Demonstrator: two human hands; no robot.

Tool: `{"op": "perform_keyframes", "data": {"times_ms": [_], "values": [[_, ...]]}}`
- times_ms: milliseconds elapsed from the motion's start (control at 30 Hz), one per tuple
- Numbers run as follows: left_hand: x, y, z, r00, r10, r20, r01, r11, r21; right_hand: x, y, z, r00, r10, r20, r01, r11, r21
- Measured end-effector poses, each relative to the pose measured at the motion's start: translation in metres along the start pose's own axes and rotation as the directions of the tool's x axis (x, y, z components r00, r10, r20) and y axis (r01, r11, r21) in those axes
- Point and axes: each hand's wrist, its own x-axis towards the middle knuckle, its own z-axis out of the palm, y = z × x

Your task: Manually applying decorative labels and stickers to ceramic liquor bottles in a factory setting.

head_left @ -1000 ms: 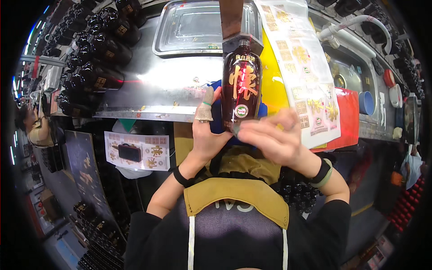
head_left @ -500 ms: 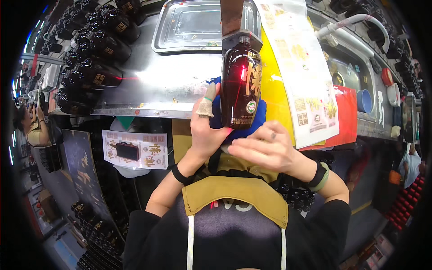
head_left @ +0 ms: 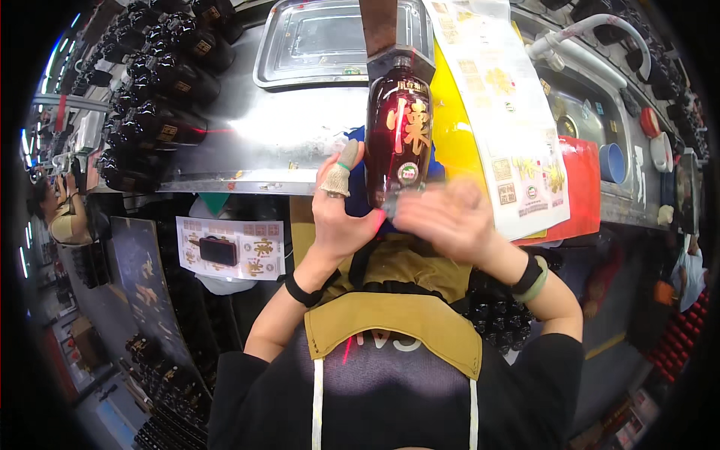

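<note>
A dark red glass bottle (head_left: 399, 146) with gold lettering and a small round label lies before me on a blue cloth (head_left: 352, 180), its neck pointing away. My left hand (head_left: 337, 214) grips the bottle's lower left side, thumb by the base; one finger wears a fabric finger cover (head_left: 337, 178) with a green band. Close to the bottle's lower right end is my right hand (head_left: 450, 221), its fingers smeared by motion. Whether it touches the bottle or holds anything cannot be made out. A brown metal bracket (head_left: 381, 30) stands at the bottle's neck.
Beyond lies a metal tray (head_left: 330, 41). White sheets of gold decals (head_left: 517, 150) cover yellow and red sheets at right, beside a sink (head_left: 581, 105) and blue cup (head_left: 611, 163). Dark bottles (head_left: 161, 124) crowd the left. Another decal sheet (head_left: 255, 259) carries a black case (head_left: 217, 251).
The bottle has turned about its length, bringing the gold lettering toward its middle. My right hand has moved up to the bottle's base and blurred. My left hand stays at the bottle's side.
</note>
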Motion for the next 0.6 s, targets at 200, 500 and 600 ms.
{"op": "perform_keyframes", "data": {"times_ms": [200,500,600], "values": [[-0.003,0.003,-0.004,1.0,-0.005,0.013,0.005,1.0,0.016,0.003,0.011,-0.004,0.985,0.107,-0.137,-0.12,0.988,-0.092],[-0.002,0.002,-0.007,0.995,-0.023,0.099,0.019,0.999,0.046,-0.013,0.004,0.005,0.985,0.068,-0.159,-0.074,0.997,-0.035],[-0.002,-0.001,-0.006,0.995,-0.017,0.101,0.016,1.0,0.015,-0.028,-0.01,0.008,0.986,-0.154,-0.066,0.155,0.988,0.018]]}}
